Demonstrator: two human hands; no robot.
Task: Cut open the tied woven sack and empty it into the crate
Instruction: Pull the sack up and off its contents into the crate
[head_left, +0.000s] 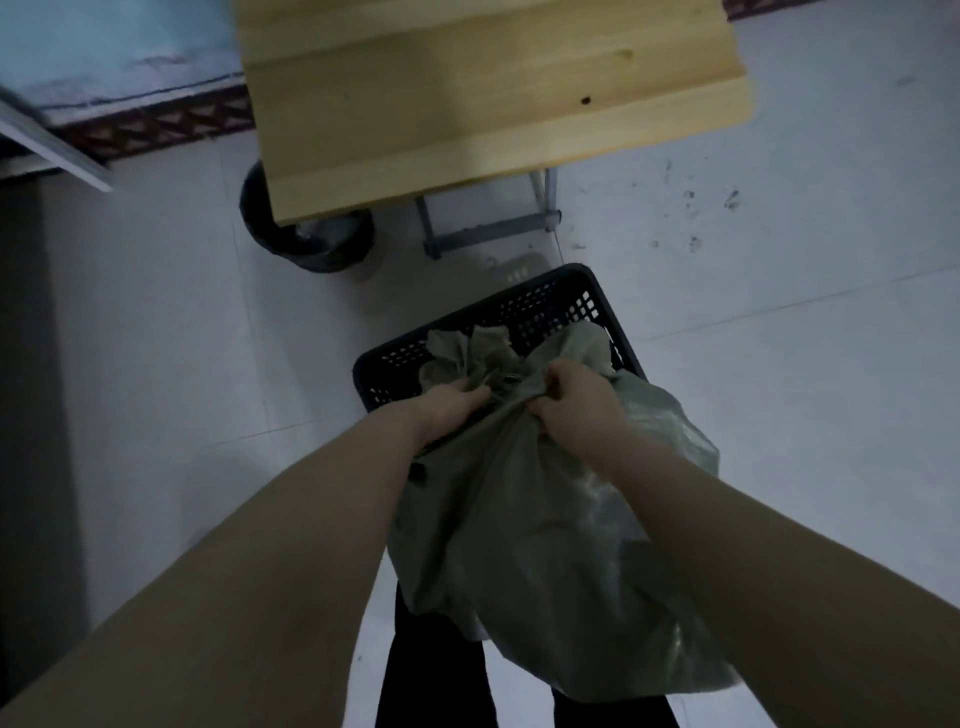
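Observation:
A bulging grey-green woven sack (545, 530) hangs in front of me, its tied, bunched neck (480, 358) pointing away over a black perforated plastic crate (519, 306) on the floor. My left hand (447, 410) grips the sack's fabric just below the tie on the left. On the right side of the neck, my right hand (576, 400) clutches a fold of the sack. The sack covers most of the crate's inside. No cutting tool shows in either hand.
A light wooden table (493, 88) on a grey metal frame (488, 234) stands beyond the crate. A black bin with a liner (311, 244) sits under its left corner. Pale floor tiles (779, 312) spread around; my dark trouser legs (431, 670) are below the sack.

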